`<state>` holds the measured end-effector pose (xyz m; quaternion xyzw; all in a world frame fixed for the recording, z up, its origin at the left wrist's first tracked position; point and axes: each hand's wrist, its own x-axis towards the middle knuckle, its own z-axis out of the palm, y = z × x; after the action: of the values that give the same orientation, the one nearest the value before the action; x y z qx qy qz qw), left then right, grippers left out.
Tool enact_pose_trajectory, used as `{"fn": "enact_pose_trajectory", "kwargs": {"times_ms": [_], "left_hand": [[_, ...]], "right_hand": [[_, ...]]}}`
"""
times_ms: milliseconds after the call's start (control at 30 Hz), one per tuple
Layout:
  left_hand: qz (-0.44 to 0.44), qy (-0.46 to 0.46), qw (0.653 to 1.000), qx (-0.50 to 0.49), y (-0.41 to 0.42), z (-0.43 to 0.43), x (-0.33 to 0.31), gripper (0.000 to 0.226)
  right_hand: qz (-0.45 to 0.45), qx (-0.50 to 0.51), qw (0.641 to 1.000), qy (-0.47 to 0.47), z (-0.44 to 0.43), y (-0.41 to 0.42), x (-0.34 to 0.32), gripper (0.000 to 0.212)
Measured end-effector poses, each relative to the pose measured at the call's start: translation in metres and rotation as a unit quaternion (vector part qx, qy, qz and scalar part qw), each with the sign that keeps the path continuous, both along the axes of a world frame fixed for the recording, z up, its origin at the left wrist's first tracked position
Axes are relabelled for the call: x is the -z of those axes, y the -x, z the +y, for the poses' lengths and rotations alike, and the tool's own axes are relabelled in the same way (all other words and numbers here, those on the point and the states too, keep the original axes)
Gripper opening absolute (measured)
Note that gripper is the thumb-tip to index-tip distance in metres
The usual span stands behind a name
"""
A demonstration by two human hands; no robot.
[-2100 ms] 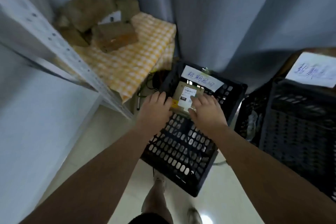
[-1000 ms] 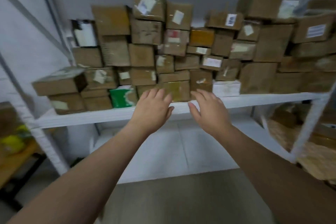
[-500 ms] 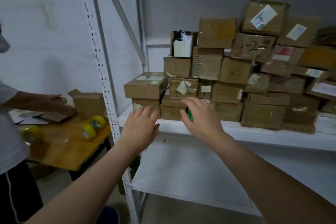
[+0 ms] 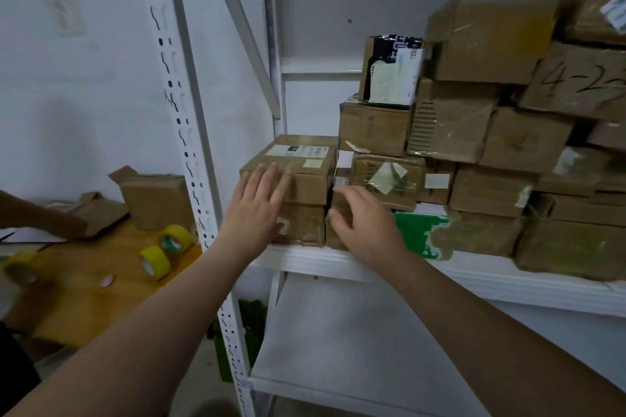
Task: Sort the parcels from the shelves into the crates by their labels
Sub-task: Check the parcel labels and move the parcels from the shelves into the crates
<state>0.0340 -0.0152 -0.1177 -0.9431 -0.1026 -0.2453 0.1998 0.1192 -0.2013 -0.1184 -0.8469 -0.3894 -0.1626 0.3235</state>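
Several brown cardboard parcels are stacked on a white shelf [image 4: 338, 262]. At the stack's left end a flat parcel with a white label on top [image 4: 305, 162] lies on a lower parcel [image 4: 303, 225]. My left hand [image 4: 257, 205] reaches out with straight fingers spread over the front left of those two parcels. My right hand [image 4: 359, 220], fingers loosely bent, is in front of the neighbouring parcel [image 4: 386, 179], which carries a taped diamond label. Neither hand holds anything. No crate is in view.
A white perforated upright [image 4: 189, 159] stands left of my arms. Beyond it a wooden table [image 4: 88, 284] carries yellow tape rolls [image 4: 155, 261], an opened box [image 4: 155, 200] and another person's hand [image 4: 57, 223]. A green-and-white parcel [image 4: 420, 235] lies right of my right hand.
I turned away from the black crate to the shelf. Both empty hands moved forward and up to the leftmost parcels over the last half second.
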Motion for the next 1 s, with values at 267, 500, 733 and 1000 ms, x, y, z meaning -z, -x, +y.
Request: {"fn": "enact_pose_trajectory", "kwargs": {"times_ms": [267,500,733,1000], "left_hand": [[-0.046,-0.014,0.994,0.093,-0.032,0.057,0.005,0.08],[-0.135,0.006,0.965,0.225,-0.033,0.088,0.006,0.058],[-0.232,0.031,0.927,0.294,-0.007,0.105,0.017,0.06],[-0.147,0.258,0.909,0.292,0.025,0.108,0.045,0.057]], "right_hand": [[0.087,0.076,0.99,-0.084,0.046,-0.012,0.016,0.051],[0.117,0.103,0.971,-0.183,0.078,-0.008,0.007,0.043],[0.363,-0.008,0.855,-0.371,0.097,0.009,-0.002,0.02],[0.304,-0.032,0.882,-0.359,0.101,0.036,0.029,0.05]]}}
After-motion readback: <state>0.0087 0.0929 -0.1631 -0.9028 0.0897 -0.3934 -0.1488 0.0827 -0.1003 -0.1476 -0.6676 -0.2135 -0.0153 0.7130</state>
